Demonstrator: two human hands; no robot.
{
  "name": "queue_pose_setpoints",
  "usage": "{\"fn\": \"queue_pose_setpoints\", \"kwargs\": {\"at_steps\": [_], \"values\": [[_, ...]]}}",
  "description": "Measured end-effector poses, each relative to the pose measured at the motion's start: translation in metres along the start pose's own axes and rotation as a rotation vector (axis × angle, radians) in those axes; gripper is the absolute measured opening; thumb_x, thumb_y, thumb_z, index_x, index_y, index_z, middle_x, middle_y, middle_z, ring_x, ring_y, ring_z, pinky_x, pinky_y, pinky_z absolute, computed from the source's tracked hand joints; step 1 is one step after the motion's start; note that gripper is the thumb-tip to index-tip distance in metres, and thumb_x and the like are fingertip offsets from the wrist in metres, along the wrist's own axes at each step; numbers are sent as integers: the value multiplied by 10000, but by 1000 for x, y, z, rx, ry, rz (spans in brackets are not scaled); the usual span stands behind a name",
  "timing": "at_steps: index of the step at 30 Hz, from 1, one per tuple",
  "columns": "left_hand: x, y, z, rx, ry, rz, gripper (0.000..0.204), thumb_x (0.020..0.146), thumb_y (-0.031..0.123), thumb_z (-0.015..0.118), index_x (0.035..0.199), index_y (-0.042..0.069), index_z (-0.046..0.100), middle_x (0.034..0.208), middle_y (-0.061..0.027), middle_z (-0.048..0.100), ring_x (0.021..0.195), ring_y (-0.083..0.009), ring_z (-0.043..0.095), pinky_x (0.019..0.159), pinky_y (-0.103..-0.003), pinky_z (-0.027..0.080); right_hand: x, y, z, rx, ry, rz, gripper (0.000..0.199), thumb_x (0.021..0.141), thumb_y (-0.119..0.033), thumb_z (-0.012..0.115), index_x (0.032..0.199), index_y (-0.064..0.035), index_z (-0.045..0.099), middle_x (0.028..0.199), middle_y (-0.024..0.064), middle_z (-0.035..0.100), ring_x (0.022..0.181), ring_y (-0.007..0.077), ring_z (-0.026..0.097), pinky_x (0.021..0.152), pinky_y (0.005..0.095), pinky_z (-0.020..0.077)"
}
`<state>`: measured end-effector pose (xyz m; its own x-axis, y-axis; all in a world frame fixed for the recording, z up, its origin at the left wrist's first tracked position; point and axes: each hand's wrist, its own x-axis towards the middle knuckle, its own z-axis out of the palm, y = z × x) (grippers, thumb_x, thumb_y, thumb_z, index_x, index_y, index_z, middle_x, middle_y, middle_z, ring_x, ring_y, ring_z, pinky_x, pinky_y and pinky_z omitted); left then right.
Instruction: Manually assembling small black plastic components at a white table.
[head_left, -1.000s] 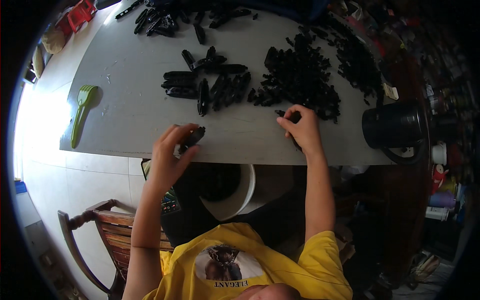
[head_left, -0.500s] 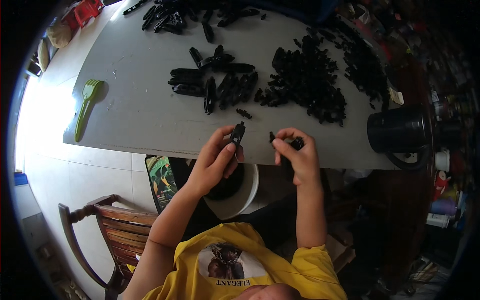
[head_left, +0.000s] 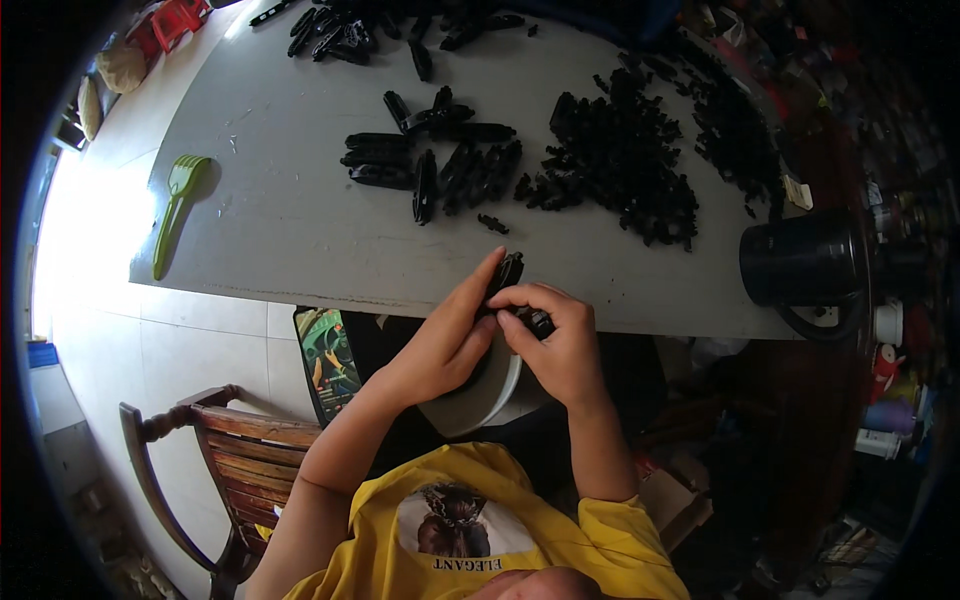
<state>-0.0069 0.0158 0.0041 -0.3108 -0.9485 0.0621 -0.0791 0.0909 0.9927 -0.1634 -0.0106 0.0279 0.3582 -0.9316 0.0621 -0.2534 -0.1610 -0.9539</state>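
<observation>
Just off the table's near edge, my left hand point(head_left: 447, 345) grips a long black plastic part point(head_left: 511, 268), whose far end sticks out past the fingertips. Against that part my right hand point(head_left: 556, 340) pinches with thumb and forefinger. A second black piece point(head_left: 541, 323) shows inside the curled right fingers; a small piece between the fingertips, if any, is hidden. One small black clip-like piece point(head_left: 493, 224) lies alone on the table beyond my hands. Past it rests a group of long black parts point(head_left: 425, 187), and to their right spreads a heap of small black pieces point(head_left: 625, 160).
The grey table point(head_left: 290, 235) holds a green fork-shaped scoop point(head_left: 178, 215) on its left and a large black mug point(head_left: 800, 262) on its right. More black parts point(head_left: 345, 38) lie along the far side. A white bucket point(head_left: 500, 395) stands below the edge, near a wooden chair point(head_left: 255, 440).
My right hand has moved left to meet the part in my left hand. The left hand has shifted slightly right, and its fingers have straightened along the part.
</observation>
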Motion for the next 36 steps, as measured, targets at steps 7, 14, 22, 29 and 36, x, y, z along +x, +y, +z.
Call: {"fn": "queue_pose_setpoints", "kwargs": {"at_steps": [7, 14, 22, 29, 36], "values": [[-6, -4, -2, 48, -18, 60, 596, 882, 18, 435, 1416, -14, 172, 1397, -212, 318, 1292, -291, 338, 1043, -334, 268, -4, 2, -1, -33, 22, -46, 161, 767, 22, 647, 923, -1, 617, 720, 17, 563, 581, 60, 508, 520, 202, 409], [-14, 5, -7, -82, -147, -24, 632, 855, 9, 445, 1432, 33, 188, 1249, -161, 489, 1024, -217, 515, 896, -273, 388, -10, 12, -3, 416, -97, 320, 196, 768, -108, 711, 877, -9, 581, 710, -2, 558, 575, 59, 507, 499, 187, 395], [-31, 7, -35, 490, -162, 131, 473, 798, 103, 558, 1262, 60, 483, 1054, -179, 556, 951, -332, 551, 825, -386, 448, -36, 30, 10, 118, -177, 154, 301, 778, -111, 695, 1015, 34, 579, 976, 56, 593, 860, 133, 583, 773, 286, 471], [31, -10, -63, 881, 446, 160, 294, 795, 60, 567, 1088, 74, 589, 988, -119, 511, 842, -280, 540, 721, -380, 448, 48, 22, 13, -321, 160, 38, 182, 778, -80, 663, 925, -3, 589, 872, 70, 597, 749, 168, 614, 634, 310, 483], [37, -27, -69, 955, 568, 16, 287, 827, 100, 562, 1104, 85, 489, 862, -82, 540, 678, -247, 552, 583, -361, 453, 60, 41, 19, -675, 200, -111, 105, 778, -69, 653, 833, -42, 568, 817, 64, 589, 668, 212, 592, 586, 310, 463]]}}
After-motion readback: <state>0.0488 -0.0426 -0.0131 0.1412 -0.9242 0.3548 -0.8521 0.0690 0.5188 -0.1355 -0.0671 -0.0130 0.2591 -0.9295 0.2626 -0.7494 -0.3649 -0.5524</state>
